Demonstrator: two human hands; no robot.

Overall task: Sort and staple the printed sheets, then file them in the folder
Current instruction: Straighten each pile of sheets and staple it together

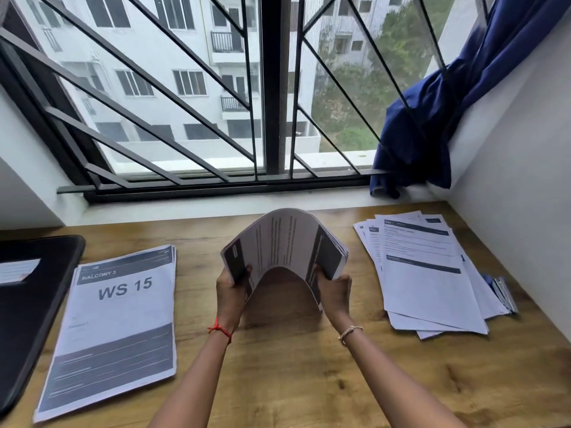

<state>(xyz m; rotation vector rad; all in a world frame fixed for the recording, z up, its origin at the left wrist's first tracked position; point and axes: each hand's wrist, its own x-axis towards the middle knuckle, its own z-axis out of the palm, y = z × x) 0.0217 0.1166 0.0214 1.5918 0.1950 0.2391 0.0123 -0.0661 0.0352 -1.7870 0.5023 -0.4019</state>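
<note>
At centre frame, our left hand and right hand each clamp fingers on an end of the arched sheet stack above the wooden desk.

We note bare desk open between the WS 15 stack at left and fanned sheets at right; folder blocks the far-left edge, wall the right.

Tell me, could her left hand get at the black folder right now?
Probably not at once. The left hand and right hand both grip the bent stack of sheets. The black folder lies uncovered at the far left, past the WS 15 pile.
</note>
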